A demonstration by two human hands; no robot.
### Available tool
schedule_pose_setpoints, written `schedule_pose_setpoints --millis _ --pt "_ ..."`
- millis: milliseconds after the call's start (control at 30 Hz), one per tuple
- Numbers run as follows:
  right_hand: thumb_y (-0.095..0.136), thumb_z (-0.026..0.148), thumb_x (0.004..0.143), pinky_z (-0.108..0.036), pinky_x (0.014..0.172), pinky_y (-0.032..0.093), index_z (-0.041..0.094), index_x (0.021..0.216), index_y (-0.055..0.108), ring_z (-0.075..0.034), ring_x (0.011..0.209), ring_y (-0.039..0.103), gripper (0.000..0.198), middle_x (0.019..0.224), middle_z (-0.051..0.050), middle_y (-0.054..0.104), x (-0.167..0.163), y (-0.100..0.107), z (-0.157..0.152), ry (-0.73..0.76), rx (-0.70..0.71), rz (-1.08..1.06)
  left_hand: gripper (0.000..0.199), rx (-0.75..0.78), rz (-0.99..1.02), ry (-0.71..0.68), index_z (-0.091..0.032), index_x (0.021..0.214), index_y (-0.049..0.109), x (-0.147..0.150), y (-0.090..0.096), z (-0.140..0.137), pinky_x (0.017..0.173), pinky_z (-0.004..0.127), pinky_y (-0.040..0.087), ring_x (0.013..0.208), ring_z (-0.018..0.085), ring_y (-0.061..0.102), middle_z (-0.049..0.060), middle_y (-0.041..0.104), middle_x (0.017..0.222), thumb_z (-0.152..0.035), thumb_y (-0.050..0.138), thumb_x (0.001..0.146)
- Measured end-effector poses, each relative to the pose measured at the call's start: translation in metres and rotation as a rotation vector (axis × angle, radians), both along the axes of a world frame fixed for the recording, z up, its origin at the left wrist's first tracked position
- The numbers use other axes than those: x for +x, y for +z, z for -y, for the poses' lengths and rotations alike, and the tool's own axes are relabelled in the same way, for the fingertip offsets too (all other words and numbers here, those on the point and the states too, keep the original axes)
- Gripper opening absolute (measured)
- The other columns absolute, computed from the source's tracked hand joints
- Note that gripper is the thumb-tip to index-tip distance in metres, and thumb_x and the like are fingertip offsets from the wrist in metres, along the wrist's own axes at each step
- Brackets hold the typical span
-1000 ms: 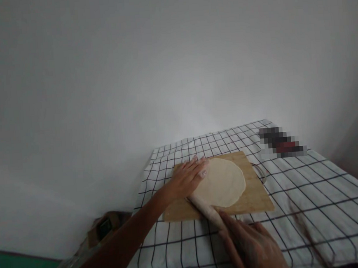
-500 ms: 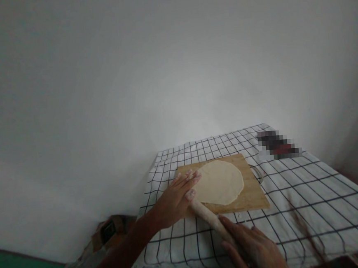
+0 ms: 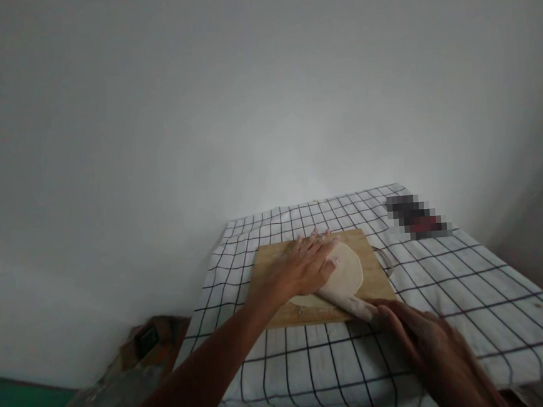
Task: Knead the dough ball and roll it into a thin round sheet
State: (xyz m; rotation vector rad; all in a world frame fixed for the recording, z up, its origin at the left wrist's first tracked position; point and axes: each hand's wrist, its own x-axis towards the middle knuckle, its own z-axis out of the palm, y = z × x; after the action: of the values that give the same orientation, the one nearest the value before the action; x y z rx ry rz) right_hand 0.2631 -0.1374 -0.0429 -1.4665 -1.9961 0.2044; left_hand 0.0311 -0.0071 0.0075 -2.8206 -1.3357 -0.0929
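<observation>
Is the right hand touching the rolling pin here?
Touching. The head view shows the right hand gripping the near end of the rolling pin.

No txt, nos., brands or signs legible anywhere.

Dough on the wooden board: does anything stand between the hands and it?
The rolling pin does: it runs from under the left hand, over the dough, to the right hand beside the board. Nothing else visible intervenes.
</observation>
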Motion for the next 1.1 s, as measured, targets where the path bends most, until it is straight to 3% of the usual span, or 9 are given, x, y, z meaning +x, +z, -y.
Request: schedule_pose_setpoints --millis 167,267,400,533,667,767,900,1000,1100 --pt "0.038 0.033 0.104 -0.026 0.066 0.058 0.027 0.13 0.062 -0.018 0.081 0.076 0.036 0.107 -0.006 0.077 -0.007 -0.011 0.017 0.186 0.173 0.013 0.056 0.076 0.029 0.009 -0.025 0.158 0.021 -0.02 0.003 0.041 0.125 0.053 0.008 0.154 0.025 0.01 0.001 0.02 0.166 -0.035 0.031 0.104" --pt "0.04 0.035 0.104 -0.027 0.053 0.053 0.023 0.133 0.059 -0.016 0.059 0.071 0.037 0.088 -0.004 0.079 -0.017 -0.019 0.029 0.185 0.34 0.045 0.057 0.04 0.041 0.007 -0.029 0.159 0.018 -0.033 0.006 0.062 0.126 0.052 0.009 0.154 0.024 0.01 -0.002 0.022 0.165 -0.03 0.031 0.103" --pt "0.038 0.035 0.104 -0.03 0.05 0.049 0.019 0.13 0.058 -0.015 0.047 0.065 0.037 0.071 0.0 0.074 -0.027 -0.024 0.037 0.189 0.362 0.089 0.059 0.031 0.048 0.008 -0.029 0.16 0.015 -0.047 0.007 0.081 0.126 0.053 0.011 0.154 0.025 0.012 -0.001 0.022 0.165 -0.028 0.032 0.103" --pt "0.042 0.04 0.103 -0.031 0.057 0.052 0.021 0.124 0.061 -0.017 0.057 0.07 0.034 0.08 -0.001 0.076 -0.026 -0.018 0.036 0.171 0.275 0.063 0.057 0.046 0.014 0.03 -0.026 0.16 0.017 -0.048 0.004 0.077 0.125 0.052 0.014 0.153 0.026 0.015 0.001 0.024 0.165 -0.031 0.03 0.104" --pt "0.042 0.046 0.102 -0.03 0.06 0.053 0.026 0.114 0.06 -0.019 0.068 0.074 0.029 0.092 -0.001 0.077 -0.016 -0.008 0.022 0.056 0.058 0.059 0.055 0.109 -0.022 -0.015 -0.024 0.159 0.021 -0.03 -0.001 0.044 0.123 0.054 0.018 0.153 0.028 0.015 0.004 0.027 0.164 -0.034 0.028 0.105" --pt "0.04 0.055 0.101 -0.028 0.049 0.045 0.025 0.106 0.055 -0.021 0.061 0.073 0.034 0.081 0.0 0.076 -0.008 -0.001 0.004 -0.144 -0.111 0.023 0.055 0.107 -0.062 -0.001 -0.021 0.159 0.02 -0.012 -0.005 0.009 0.121 0.055 0.022 0.152 0.03 0.018 0.006 0.026 0.164 -0.037 0.025 0.106" --pt "0.034 0.06 0.101 -0.027 0.046 0.037 0.025 0.106 0.049 -0.024 0.06 0.073 0.038 0.069 0.001 0.073 -0.001 0.007 -0.015 -0.259 -0.168 0.035 0.058 -0.004 -0.117 0.066 -0.019 0.157 0.025 0.005 -0.005 -0.022 0.116 0.058 0.031 0.15 0.034 0.025 0.009 0.026 0.163 -0.046 0.02 0.106" --pt "0.034 0.061 0.1 -0.027 0.046 0.035 0.025 0.104 0.05 -0.025 0.058 0.072 0.039 0.062 0.001 0.069 -0.002 0.006 -0.014 -0.27 -0.175 0.066 0.057 0.045 -0.104 0.024 -0.019 0.157 0.026 0.002 -0.005 -0.016 0.116 0.06 0.028 0.151 0.035 0.022 0.01 0.025 0.164 -0.044 0.021 0.106" --pt "0.04 0.063 0.098 -0.028 0.048 0.039 0.026 0.098 0.051 -0.024 0.058 0.071 0.039 0.061 0.001 0.067 -0.005 -0.001 -0.002 -0.24 -0.142 0.084 0.055 0.143 -0.066 -0.032 -0.021 0.157 0.025 -0.012 -0.004 0.011 0.121 0.057 0.021 0.153 0.03 0.014 0.008 0.021 0.165 -0.041 0.026 0.106"
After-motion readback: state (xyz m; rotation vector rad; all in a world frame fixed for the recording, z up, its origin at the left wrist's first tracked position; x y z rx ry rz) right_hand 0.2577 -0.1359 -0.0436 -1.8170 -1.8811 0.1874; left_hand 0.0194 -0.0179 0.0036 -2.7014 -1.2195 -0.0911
